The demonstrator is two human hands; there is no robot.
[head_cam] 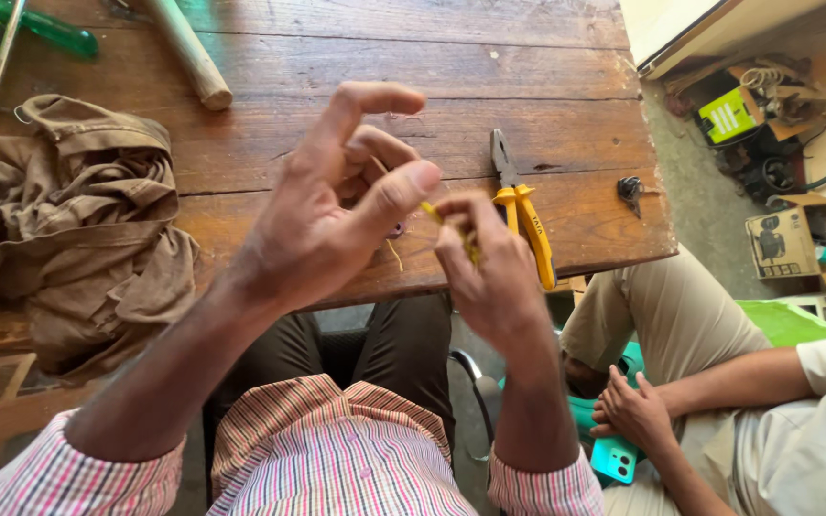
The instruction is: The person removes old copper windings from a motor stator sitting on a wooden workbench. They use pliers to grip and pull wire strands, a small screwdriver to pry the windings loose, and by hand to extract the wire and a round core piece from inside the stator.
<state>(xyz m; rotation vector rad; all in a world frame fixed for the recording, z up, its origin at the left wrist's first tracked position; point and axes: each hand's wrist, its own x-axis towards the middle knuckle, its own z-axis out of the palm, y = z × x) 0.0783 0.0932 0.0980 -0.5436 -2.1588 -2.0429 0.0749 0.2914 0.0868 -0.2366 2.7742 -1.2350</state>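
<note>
Left hand and right hand, fingers of both pinched together on a thin yellow wire held between them above the wooden desk, yellow-handled pliers lying just beyond the right fingers.

Worn wooden table, brown cloth at left, yellow-handled pliers right, wooden handle far, small dark key near right edge

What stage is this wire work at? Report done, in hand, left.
Done: nothing finished shows. In hand: the left hand and right hand pinch a short yellow wire between fingertips above the wooden table. Left: the yellow-handled pliers lie untouched beside the hands.
</note>
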